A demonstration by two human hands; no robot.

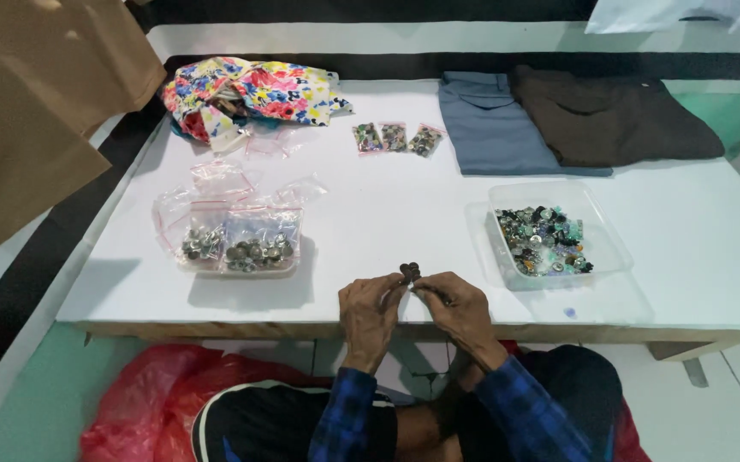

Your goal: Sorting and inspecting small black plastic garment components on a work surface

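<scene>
My left hand (pixel 370 310) and right hand (pixel 460 306) meet at the near edge of the table, fingertips pinched together on a small cluster of dark buttons (pixel 409 272) held just above the surface between them; both grips are closed on it, though I cannot tell how many pieces it holds. Under them lies the white table (pixel 387 214), a flat board with a pale wooden front edge. At two o'clock from my hands sits a clear plastic tray (pixel 601 244) with a heap of mixed buttons (pixel 544 241), dark, silvery and greenish. At ten o'clock is a second shallow tray of metal buttons (pixel 241 253), with a loose litter of small clear zip bags (pixel 224 201) over and behind it. At twelve o'clock, farther back, three little filled bags (pixel 395 138) lie side by side. Beyond them at eleven o'clock is a crumpled floral cloth (pixel 254 92); at one o'clock a folded blue-grey garment (pixel 494 128) lies partly under a folded dark brown one (pixel 614 120). Brown paper (pixel 32 103) hangs in at the far left. A black strip runs along the table's back and left side, and the floor is pale green. At six o'clock, beneath my blue checked sleeves (pixel 524 411), red plastic bags (pixel 164 398) lie by my knees.
</scene>
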